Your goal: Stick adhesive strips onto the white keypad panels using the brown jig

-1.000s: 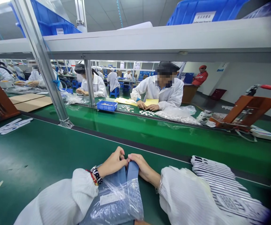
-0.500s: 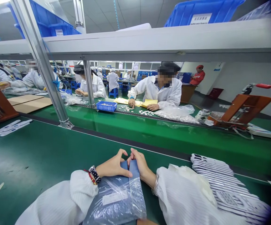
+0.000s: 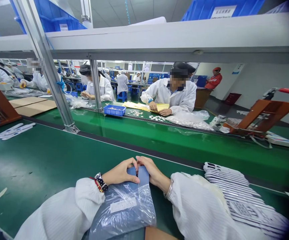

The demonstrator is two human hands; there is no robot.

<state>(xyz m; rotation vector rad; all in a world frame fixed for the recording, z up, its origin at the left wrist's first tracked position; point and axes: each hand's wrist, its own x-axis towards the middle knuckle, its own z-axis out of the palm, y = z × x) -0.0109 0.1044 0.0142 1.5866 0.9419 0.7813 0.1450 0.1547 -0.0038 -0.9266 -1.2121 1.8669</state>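
A flat blue-grey pack in clear, wrinkled plastic (image 3: 124, 218), with a white label (image 3: 123, 205) on its face, lies in front of me on the green bench. My left hand (image 3: 121, 171) grips its upper end, thumb across the front and the other fingers curled over the top edge. At the upper right corner, my right hand (image 3: 153, 170) has its fingers bent round behind a blue-grey strip. Fingertips of both hands meet just above a slit between the two upper parts. What the fingertips pinch behind the edge is hidden.
On the right stands a long row of white, dark-edged flat pieces (image 3: 244, 196). White strips (image 3: 15, 131) lie at the far left. A metal post (image 3: 51, 73) and overhead shelf (image 3: 147, 38) frame the bench's far side. Across the green strip, a co-worker (image 3: 172, 93) handles yellow sheets.
My hands have drawn slightly closer together, and the fingertips now meet over the pack's top edge. The view has shifted a little. The co-worker opposite has moved a hand over the yellow sheets.
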